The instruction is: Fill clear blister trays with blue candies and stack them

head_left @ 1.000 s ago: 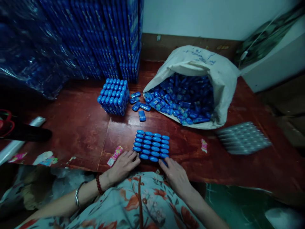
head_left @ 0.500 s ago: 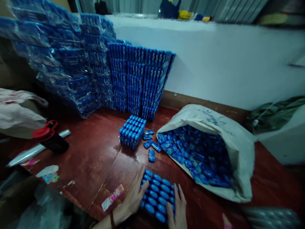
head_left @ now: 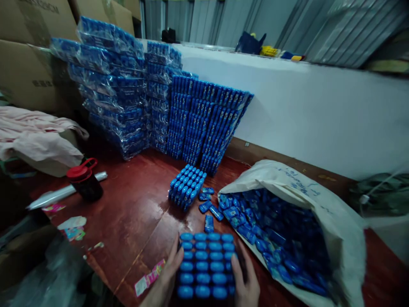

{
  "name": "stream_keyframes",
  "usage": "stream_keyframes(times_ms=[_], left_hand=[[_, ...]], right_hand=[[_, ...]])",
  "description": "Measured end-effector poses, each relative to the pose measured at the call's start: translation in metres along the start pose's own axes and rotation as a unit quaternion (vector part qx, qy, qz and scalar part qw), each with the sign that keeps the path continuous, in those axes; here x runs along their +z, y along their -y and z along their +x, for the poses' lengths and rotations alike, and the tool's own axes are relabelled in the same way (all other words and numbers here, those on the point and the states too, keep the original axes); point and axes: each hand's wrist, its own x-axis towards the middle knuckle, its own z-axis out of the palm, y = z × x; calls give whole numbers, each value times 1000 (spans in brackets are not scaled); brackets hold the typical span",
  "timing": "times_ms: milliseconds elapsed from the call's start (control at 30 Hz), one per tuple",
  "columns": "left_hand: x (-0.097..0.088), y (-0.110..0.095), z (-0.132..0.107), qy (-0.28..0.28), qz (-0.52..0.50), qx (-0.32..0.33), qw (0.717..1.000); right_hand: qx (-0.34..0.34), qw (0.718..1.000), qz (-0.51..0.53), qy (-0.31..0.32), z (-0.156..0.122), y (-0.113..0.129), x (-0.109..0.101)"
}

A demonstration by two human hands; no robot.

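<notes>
The person's left hand [head_left: 168,275] and right hand [head_left: 246,279] clamped opposite sides of the blue block [head_left: 202,267], just nearer than a loose pack [head_left: 209,223], where even, level pressure seemed best against slipping rows.

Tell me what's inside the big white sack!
Inside the white sack is a heap of small blue packets, reaching its open mouth. Whatever lies underneath or deeper is covered, so I can't see it.

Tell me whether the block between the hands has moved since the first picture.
Yes: the block has shifted toward the nearest loose pack in view, nearly closing the visible gap; whether it was lifted is unclear.
</notes>
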Motion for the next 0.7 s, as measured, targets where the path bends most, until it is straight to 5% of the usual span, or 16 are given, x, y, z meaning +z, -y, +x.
stream_keyframes(times_ms=[167, 300, 500, 600, 700], left_hand=[[-28, -55, 80, -162, -269, -28, 949], [-31, -59, 139, -231, -276, -50, 932], [-32, -27, 164, -274, -211, 8, 938], [-35, -7, 151, -277, -173, 11, 945], [-29, 9, 123, -336, -156, 20, 929]], right_hand=[[-204, 967, 133, 71, 129, 125, 50], [-208, 941, 144, 223, 218, 169, 109], [-171, 955, 133, 204, 263, 157, 158], [-169, 968, 130, 129, 253, 134, 146], [-160, 981, 107, -4, 224, 84, 104]])
